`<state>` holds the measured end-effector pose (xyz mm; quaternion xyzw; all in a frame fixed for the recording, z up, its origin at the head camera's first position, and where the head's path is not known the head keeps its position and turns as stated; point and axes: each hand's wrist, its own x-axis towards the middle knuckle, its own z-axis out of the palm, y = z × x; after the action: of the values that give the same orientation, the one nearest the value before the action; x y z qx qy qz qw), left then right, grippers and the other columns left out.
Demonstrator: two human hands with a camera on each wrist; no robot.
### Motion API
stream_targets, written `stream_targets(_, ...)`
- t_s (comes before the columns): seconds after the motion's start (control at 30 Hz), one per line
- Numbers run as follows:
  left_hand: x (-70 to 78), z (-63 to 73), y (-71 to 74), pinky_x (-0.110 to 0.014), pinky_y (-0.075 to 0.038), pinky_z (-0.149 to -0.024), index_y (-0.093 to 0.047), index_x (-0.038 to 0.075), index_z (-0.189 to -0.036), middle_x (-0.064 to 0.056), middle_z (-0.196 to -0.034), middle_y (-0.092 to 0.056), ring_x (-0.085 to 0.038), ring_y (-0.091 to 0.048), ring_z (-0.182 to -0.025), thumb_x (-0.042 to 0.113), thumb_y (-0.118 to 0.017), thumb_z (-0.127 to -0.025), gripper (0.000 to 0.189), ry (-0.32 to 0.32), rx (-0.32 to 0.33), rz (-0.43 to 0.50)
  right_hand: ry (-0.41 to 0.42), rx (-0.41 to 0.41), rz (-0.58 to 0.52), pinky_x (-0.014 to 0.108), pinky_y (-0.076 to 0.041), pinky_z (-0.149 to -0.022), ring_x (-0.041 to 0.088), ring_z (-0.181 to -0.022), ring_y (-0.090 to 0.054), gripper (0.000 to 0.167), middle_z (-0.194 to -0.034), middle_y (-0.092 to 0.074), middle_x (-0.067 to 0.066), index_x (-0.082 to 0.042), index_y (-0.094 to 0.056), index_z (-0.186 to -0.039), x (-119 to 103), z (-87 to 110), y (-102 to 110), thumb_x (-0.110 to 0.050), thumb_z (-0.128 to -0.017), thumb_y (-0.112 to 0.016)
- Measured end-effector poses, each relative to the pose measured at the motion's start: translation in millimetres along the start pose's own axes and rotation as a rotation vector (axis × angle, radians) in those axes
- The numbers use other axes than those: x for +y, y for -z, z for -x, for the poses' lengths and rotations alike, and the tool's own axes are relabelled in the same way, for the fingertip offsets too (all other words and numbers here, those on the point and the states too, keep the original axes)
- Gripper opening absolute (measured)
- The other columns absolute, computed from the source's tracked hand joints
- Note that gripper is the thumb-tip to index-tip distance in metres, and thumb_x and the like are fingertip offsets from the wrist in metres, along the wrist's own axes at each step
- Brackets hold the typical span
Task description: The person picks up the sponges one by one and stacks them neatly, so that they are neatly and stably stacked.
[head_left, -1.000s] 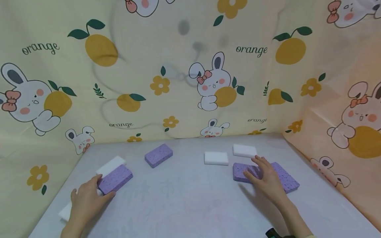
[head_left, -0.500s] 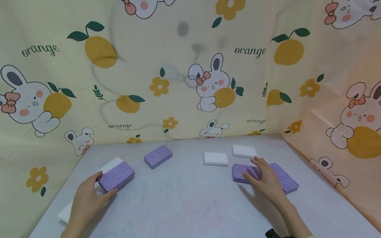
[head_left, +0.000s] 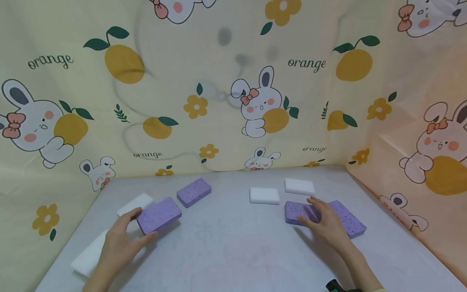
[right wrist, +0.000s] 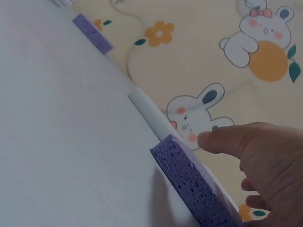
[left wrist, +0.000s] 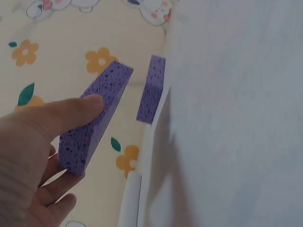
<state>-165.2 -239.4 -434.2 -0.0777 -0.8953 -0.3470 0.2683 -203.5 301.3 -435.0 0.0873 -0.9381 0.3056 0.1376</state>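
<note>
In the head view my left hand [head_left: 122, 245] pinches a purple sponge [head_left: 159, 215] between thumb and fingers, tilted and raised above the table. The left wrist view shows the thumb on one face of this speckled sponge [left wrist: 75, 147], with fingers beneath it. On the right, my right hand [head_left: 330, 229] hovers with spread fingers over a second purple sponge [head_left: 293, 212], partly hiding it. A gap separates the thumb from that sponge [right wrist: 189, 182] in the right wrist view. Another purple sponge [head_left: 351, 220] lies just beyond the right hand.
A purple sponge [head_left: 194, 192] lies at the back left. Two white blocks [head_left: 264, 195] sit at the back right. On the left lie a white block [head_left: 136, 204] and another white piece [head_left: 87, 255] partly behind the left hand. A printed cloth [head_left: 219, 121] walls the table.
The left hand has lifted the purple sponge off the white block and carried it to the right, uncovering more of the white pieces. The right hand stays almost still.
</note>
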Motion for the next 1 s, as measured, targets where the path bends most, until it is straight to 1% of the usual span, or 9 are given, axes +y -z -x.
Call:
stream_targets(0.17, 10.7, 3.7, -6.9, -0.054, -0.042, -0.096, -0.057, 0.001, -0.129, -0.015, -0.123, -0.063, -0.033, -0.056, -0.115, 0.023, -0.095, -0.062, 0.080, -0.004, -0.075, 0.068, -0.031, -0.055, 0.010, 0.066, -0.029, -0.107, 0.053, -0.128, -0.037, 0.078, -0.140, -0.042, 0.033, 0.008, -0.045, -0.139, 5, -0.8, -1, -0.037, -0.084, -0.078)
stream_targets(0.27, 16.0, 5.6, -11.0, -0.052, -0.042, -0.097, -0.058, 0.004, -0.129, -0.010, -0.123, -0.065, -0.029, -0.058, -0.114, 0.029, -0.094, -0.063, 0.079, -0.011, -0.111, 0.101, -0.055, -0.085, 0.001, 0.065, -0.030, -0.106, 0.053, -0.128, -0.037, 0.077, -0.140, -0.043, 0.033, 0.009, -0.044, -0.140, 8, -1.3, -1, -0.034, -0.085, -0.078)
stream_targets(0.37, 21.1, 7.5, -14.9, -0.051, -0.043, -0.098, -0.059, 0.005, -0.130, -0.006, -0.124, -0.065, -0.026, -0.058, -0.115, 0.036, -0.092, -0.065, 0.080, -0.013, -0.150, 0.116, -0.068, -0.098, 0.000, 0.065, -0.031, -0.106, 0.053, -0.127, -0.038, 0.074, -0.139, -0.043, 0.034, 0.009, -0.043, -0.140, 11, -1.6, 0, -0.030, -0.086, -0.077)
stream_targets(0.43, 24.9, 8.2, -17.6, -0.048, -0.043, -0.100, -0.058, 0.006, -0.131, -0.004, -0.126, -0.064, -0.024, -0.057, -0.117, 0.037, -0.092, -0.065, 0.080, -0.010, -0.183, 0.140, -0.077, -0.102, 0.003, 0.065, -0.032, -0.105, 0.054, -0.127, -0.038, 0.073, -0.139, -0.043, 0.034, 0.009, -0.043, -0.140, 12, -1.4, 1, -0.028, -0.086, -0.077)
stream_targets(0.57, 35.0, 7.6, -24.6, -0.038, -0.044, -0.104, -0.057, 0.011, -0.132, 0.001, -0.130, -0.061, -0.017, -0.055, -0.121, 0.033, -0.092, -0.065, 0.079, 0.022, -0.264, 0.233, -0.093, -0.106, 0.009, 0.066, -0.033, -0.104, 0.054, -0.126, -0.038, 0.074, -0.138, -0.043, 0.035, 0.008, -0.044, -0.140, 15, -0.9, 3, -0.028, -0.085, -0.078)
stream_targets(0.63, 40.3, 6.5, -29.4, -0.036, -0.043, -0.105, -0.057, 0.013, -0.132, 0.002, -0.131, -0.060, -0.015, -0.054, -0.122, 0.031, -0.092, -0.065, 0.077, 0.047, -0.303, 0.292, -0.097, -0.106, 0.009, 0.066, -0.033, -0.104, 0.054, -0.126, -0.038, 0.074, -0.138, -0.043, 0.035, 0.007, -0.044, -0.140, 15, -0.8, 4, -0.028, -0.085, -0.079)
stream_targets(0.77, 49.9, 5.1, -41.3, -0.038, -0.042, -0.106, -0.058, 0.011, -0.131, 0.002, -0.130, -0.060, -0.018, -0.054, -0.122, 0.030, -0.092, -0.065, 0.077, 0.077, -0.373, 0.373, -0.105, -0.106, 0.019, 0.065, -0.034, -0.104, 0.053, -0.126, -0.039, 0.074, -0.137, -0.044, 0.034, 0.007, -0.045, -0.139, 16, -0.5, 3, -0.030, -0.084, -0.079)
stream_targets(0.83, 53.9, 4.6, -47.9, -0.038, -0.041, -0.107, -0.058, 0.009, -0.132, 0.001, -0.130, -0.061, -0.018, -0.054, -0.122, 0.032, -0.092, -0.065, 0.078, 0.074, -0.408, 0.385, -0.107, -0.106, 0.021, 0.065, -0.034, -0.104, 0.053, -0.125, -0.039, 0.074, -0.137, -0.045, 0.034, 0.007, -0.046, -0.139, 17, -0.4, 3, -0.030, -0.084, -0.079)
stream_targets(1.0, 62.5, 0.5, -62.9, -0.040, -0.041, -0.107, -0.057, 0.007, -0.132, 0.000, -0.129, -0.062, -0.017, -0.054, -0.122, 0.034, -0.091, -0.067, 0.078, 0.015, -0.466, 0.388, -0.104, -0.111, 0.021, 0.065, -0.034, -0.104, 0.053, -0.125, -0.040, 0.074, -0.137, -0.045, 0.034, 0.007, -0.046, -0.139, 18, -1.2, 3, -0.026, -0.083, -0.080)
